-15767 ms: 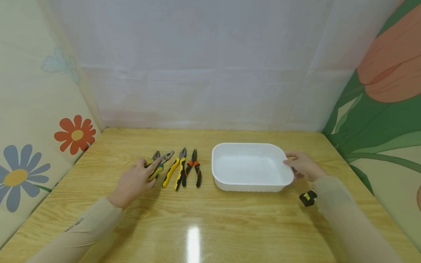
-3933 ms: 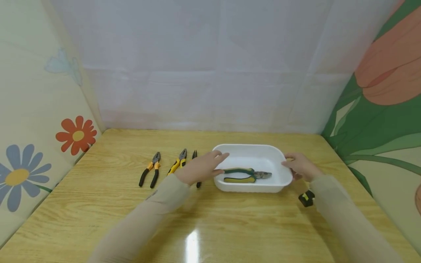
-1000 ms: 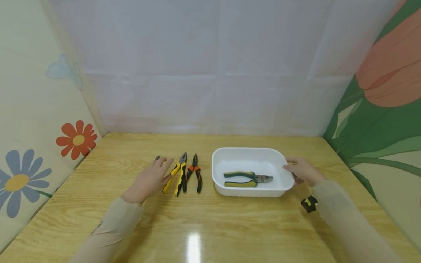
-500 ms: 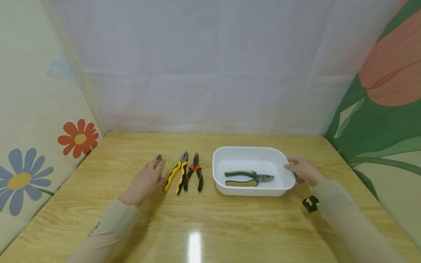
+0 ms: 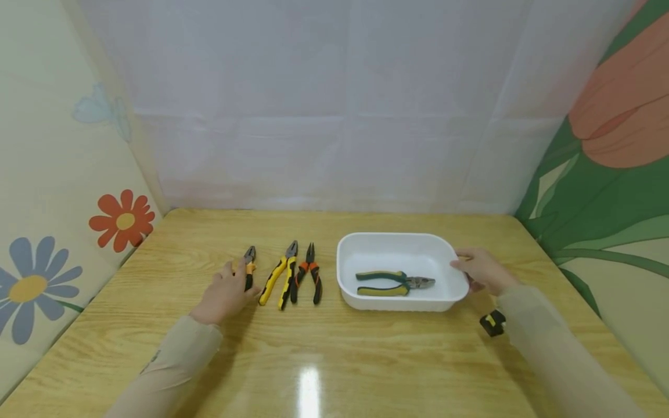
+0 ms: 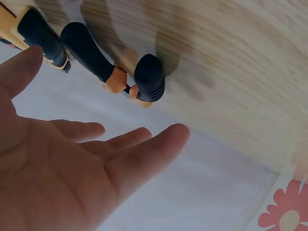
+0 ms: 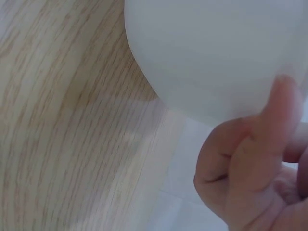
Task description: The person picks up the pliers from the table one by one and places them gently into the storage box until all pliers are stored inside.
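Observation:
My left hand (image 5: pixel 222 293) is over the black-and-orange pliers (image 5: pixel 250 255) at the left end of the row. In the left wrist view the fingers (image 6: pixel 144 166) are spread and apart from the pliers' handles (image 6: pixel 86 50). My right hand (image 5: pixel 486 271) grips the right end of the white plastic basin (image 5: pixel 397 303). The right wrist view has the thumb on the basin wall (image 7: pixel 207 53) and the other fingers curled below. Inside the basin lie green-and-yellow pliers (image 5: pixel 384 291), head pointing right.
Yellow-and-black pliers (image 5: pixel 272 281) and red-and-black needle-nose pliers (image 5: pixel 310 258) lie between the left hand and the basin on the wooden table (image 5: pixel 251 371). A small black item with a yellow mark (image 5: pixel 492 323) is beside the right wrist. A white cloth (image 5: pixel 313 145) hangs behind.
The green-and-yellow pliers have gone from the table into the basin. In the last second my left hand has shifted slightly left and back, uncovering the black-and-orange pliers' head. The right hand stays at the basin.

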`<state>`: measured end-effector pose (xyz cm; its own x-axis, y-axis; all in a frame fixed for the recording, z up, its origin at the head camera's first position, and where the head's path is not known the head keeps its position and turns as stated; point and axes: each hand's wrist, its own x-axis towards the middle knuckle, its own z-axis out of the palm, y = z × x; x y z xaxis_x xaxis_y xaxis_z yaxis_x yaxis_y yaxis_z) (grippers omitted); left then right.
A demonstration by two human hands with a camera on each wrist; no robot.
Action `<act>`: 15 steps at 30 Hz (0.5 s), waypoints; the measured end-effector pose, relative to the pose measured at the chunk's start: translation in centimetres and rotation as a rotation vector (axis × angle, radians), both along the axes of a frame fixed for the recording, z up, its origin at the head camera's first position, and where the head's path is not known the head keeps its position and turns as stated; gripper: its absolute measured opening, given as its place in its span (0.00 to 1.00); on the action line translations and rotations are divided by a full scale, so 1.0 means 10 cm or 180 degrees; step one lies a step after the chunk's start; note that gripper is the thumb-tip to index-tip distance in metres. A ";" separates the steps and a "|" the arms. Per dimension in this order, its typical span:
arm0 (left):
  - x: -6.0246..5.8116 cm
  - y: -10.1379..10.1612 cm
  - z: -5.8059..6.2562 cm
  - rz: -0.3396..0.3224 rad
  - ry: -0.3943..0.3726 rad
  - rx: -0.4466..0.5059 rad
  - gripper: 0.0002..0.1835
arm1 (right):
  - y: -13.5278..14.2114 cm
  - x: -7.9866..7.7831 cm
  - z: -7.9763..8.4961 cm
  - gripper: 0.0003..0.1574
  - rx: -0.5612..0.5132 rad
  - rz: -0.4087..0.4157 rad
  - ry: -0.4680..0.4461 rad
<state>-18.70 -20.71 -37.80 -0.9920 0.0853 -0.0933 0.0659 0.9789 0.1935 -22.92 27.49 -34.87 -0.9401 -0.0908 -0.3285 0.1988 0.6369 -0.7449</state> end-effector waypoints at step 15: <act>-0.12 -0.10 -0.03 0.0128 -0.0455 0.0125 0.47 | 0.01 -0.01 -0.02 0.33 -0.0030 0.0020 0.0003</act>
